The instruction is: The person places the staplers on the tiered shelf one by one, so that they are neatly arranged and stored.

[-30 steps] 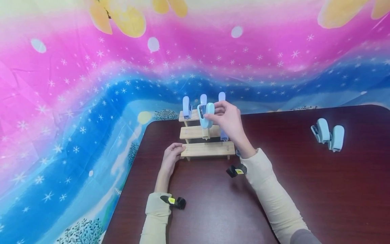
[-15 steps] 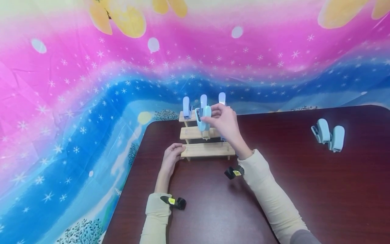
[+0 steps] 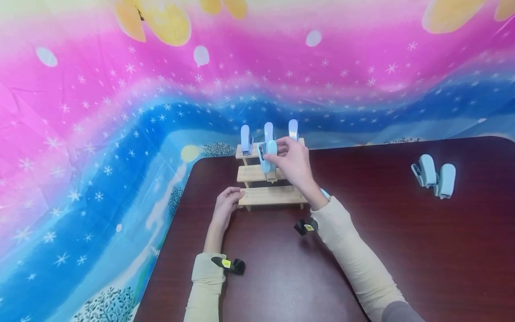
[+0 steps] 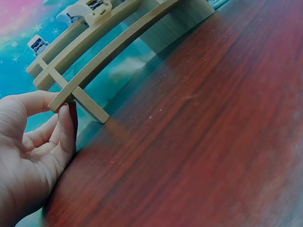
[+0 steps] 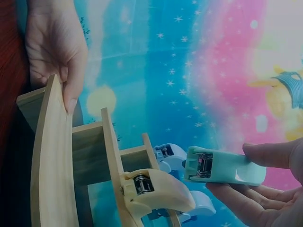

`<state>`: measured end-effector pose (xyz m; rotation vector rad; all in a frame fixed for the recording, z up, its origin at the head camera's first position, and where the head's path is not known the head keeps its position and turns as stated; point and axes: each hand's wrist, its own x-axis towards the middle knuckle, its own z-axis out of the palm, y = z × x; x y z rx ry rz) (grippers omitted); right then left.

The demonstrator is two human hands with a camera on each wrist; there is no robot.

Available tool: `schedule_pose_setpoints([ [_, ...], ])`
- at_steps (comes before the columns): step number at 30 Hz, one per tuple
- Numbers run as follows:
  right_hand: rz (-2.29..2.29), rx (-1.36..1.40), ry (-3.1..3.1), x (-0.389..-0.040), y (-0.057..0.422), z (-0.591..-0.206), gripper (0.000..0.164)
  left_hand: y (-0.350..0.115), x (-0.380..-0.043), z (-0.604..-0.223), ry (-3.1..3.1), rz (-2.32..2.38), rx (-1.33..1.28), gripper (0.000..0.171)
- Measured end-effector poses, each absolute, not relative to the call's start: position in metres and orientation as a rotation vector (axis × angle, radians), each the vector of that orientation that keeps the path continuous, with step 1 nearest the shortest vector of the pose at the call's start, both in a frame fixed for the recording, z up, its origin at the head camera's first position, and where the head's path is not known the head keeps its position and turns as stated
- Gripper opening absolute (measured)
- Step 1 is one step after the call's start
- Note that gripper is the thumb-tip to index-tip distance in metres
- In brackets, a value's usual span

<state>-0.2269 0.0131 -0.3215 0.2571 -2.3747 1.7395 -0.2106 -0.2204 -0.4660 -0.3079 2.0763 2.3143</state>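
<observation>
My right hand (image 3: pixel 295 162) pinches a mint-green stapler (image 5: pixel 229 168) between thumb and fingers, above the middle shelf of a small three-step wooden rack (image 3: pixel 273 197). Just behind the held stapler in the head view, a cream stapler (image 5: pixel 163 191) rests on that shelf, mostly covered there. On the top shelf stand three lilac staplers: a left one (image 3: pixel 245 139), a middle one (image 3: pixel 268 129) and a right one (image 3: pixel 293 129). At the rack's lower left, my left hand (image 3: pixel 223 209) pinches the end of the lowest shelf, thumb and fingers (image 4: pixel 65 118) about the board.
Two mint staplers (image 3: pixel 445 181) stand close together on the dark red-brown table (image 3: pixel 386 232) at the right. Part of another light-blue thing (image 3: pixel 325 193) peeks out beside my right cuff. A patterned cloth (image 3: pixel 120 103) hangs behind the table.
My right hand has moved left and a little down with the mint stapler, which now stands more upright in the head view. My left hand keeps its place on the rack.
</observation>
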Motion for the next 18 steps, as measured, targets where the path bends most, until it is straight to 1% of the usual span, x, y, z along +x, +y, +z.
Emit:
schedule_pose_setpoints([
  [11,1.725,0.284,-2.371,-0.2283,0.0090,-0.3277,0.043,-0.2196,-0.2120,-0.4664,2.078,2.329,-0.327,0.018],
  [18,1.709,0.293,-2.369,-0.2289,0.0054,-0.3306,0.041,-0.2198,-0.2118,-0.4668,2.086,2.328,-0.321,0.018],
])
